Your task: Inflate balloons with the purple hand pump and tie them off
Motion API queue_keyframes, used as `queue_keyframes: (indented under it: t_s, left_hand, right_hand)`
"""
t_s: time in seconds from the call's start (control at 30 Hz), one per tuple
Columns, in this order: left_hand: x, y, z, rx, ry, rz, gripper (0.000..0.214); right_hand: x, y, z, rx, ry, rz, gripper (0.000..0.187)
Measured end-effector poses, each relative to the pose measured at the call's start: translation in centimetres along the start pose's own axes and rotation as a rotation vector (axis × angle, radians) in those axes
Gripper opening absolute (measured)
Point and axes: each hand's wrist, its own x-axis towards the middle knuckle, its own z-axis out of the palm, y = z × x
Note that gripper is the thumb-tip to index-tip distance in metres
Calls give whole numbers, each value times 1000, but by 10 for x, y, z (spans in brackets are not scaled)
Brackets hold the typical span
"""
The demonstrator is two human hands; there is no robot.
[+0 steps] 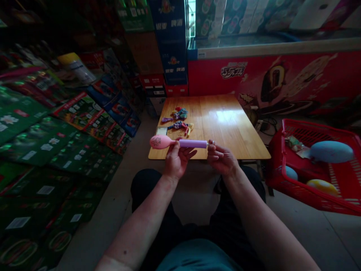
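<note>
A purple balloon pump (193, 143) lies level between my hands, above the near edge of the wooden table (217, 131). On its left end sits a partly inflated pink balloon (160, 142) with a dark print. My left hand (176, 160) pinches the balloon's neck at the pump's nozzle, other fingers lying under the barrel. My right hand (221, 156) is closed on the pump's handle at the right end, close to the barrel. Beyond them, limp balloons in several colours lie in two small heaps, the nearer heap (182, 128) and the farther heap (177, 114).
A red basket (304, 199) at the right holds several inflated balloons, one a large blue balloon (331, 151). Green cartons (36, 143) are stacked along the left. Behind the table stands a red freezer chest (208, 77). A small pale card (161, 131) lies at the table's left edge.
</note>
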Motion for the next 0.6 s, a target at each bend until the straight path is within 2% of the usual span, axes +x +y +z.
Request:
queue_keyframes:
  t_s: [0.13,0.37,0.47,0.6]
  left_hand:
    - [46,-2,4,43,-2,-23,26]
    - [158,17,3,48,-81,21,20]
    - [182,9,-10,41,-35,15,20]
    - [191,-2,-28,37,28,-30,20]
  right_hand:
    - [49,-8,-7,21,-8,38,14]
    - [151,-55,-5,42,-160,76,26]
    - [178,-56,-20,43,-194,91,24]
    - [199,-45,-47,133,-178,73,25]
